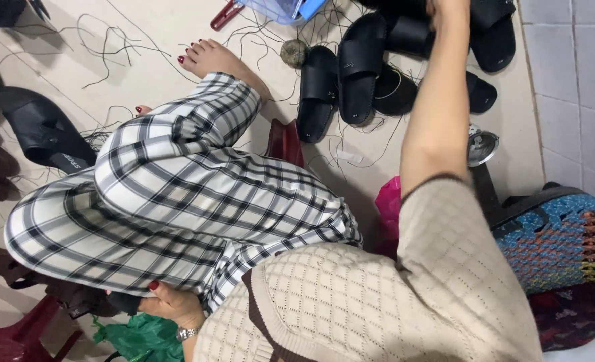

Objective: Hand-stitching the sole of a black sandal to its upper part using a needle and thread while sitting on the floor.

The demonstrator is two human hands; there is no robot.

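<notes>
My right arm stretches up to a heap of black slide sandals (358,67) on the floor. My right hand (445,10) rests on the top ones at the frame's edge, its fingers cut off from view. My left hand (167,303), with a metal wristwatch, sits low beside my checked trouser leg (177,201). Its thumb presses on a dark shoe piece (120,302) that is partly tucked under the leg.
Black threads (110,40) lie scattered over the pale floor near my bare foot (210,57). A black sandal (39,131) lies at the left, a green bag (140,338) below, a colourful woven basket (556,241) by the tiled wall (579,80), and a dark red stool (16,338).
</notes>
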